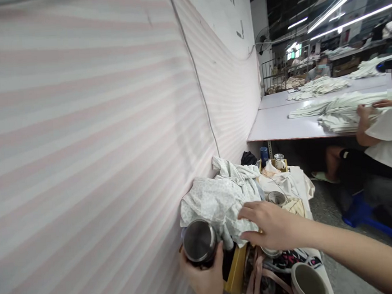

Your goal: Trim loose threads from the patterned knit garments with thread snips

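Observation:
My left hand (205,280) grips a steel cup or flask (199,242) from below, close to the striped wall (79,129). Its shiny round end faces me. My right hand (268,225) rests on a crumpled pale patterned cloth (220,199), fingers curled onto the fabric. The cloth lies heaped on a cluttered low surface beside the wall. Whether the right hand grasps the cloth or only presses on it is unclear.
A grey bowl (308,283), a small tin (276,198), a blue cup (263,154) and a jar (279,161) crowd the surface. Behind stands a long white table (282,126) with stacked white fabric (342,113). A seated person (382,150) works there on a blue stool (374,219).

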`<control>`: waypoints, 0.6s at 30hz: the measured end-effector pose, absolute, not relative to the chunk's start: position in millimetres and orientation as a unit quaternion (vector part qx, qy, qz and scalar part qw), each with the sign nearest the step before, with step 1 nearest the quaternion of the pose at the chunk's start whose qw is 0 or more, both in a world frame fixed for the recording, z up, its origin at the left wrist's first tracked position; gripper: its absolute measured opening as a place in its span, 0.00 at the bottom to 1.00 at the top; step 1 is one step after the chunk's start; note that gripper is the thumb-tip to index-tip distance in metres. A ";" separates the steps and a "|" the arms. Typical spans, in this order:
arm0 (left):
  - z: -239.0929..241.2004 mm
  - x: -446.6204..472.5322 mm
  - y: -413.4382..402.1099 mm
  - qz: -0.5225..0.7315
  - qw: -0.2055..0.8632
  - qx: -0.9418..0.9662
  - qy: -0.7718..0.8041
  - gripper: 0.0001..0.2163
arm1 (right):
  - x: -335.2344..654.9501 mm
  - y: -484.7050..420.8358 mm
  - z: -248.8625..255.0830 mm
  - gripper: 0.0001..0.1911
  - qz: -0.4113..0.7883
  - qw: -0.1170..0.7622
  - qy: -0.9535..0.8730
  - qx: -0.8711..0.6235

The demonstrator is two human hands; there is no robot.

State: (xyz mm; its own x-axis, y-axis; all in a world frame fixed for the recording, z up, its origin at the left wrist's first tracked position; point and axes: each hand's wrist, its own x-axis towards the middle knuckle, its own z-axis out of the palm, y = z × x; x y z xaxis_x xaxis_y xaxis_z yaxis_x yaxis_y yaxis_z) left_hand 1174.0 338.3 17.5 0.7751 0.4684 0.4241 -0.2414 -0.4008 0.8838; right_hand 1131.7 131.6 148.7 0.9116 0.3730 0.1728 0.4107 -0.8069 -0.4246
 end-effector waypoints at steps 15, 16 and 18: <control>-3.7 1234.7 387.4 0.189 0.408 0.883 0.136 0.45 | 1153.4 93.3 20.6 0.30 0.099 0.158 -0.092 -0.978; -4.6 1234.1 386.2 0.186 0.396 0.887 0.147 0.49 | 1145.1 83.4 25.3 0.31 0.085 0.196 -0.102 -0.972; -7.7 1232.2 384.3 0.192 0.388 0.888 0.157 0.55 | 1122.2 65.4 30.8 0.29 0.039 0.330 -0.124 -0.935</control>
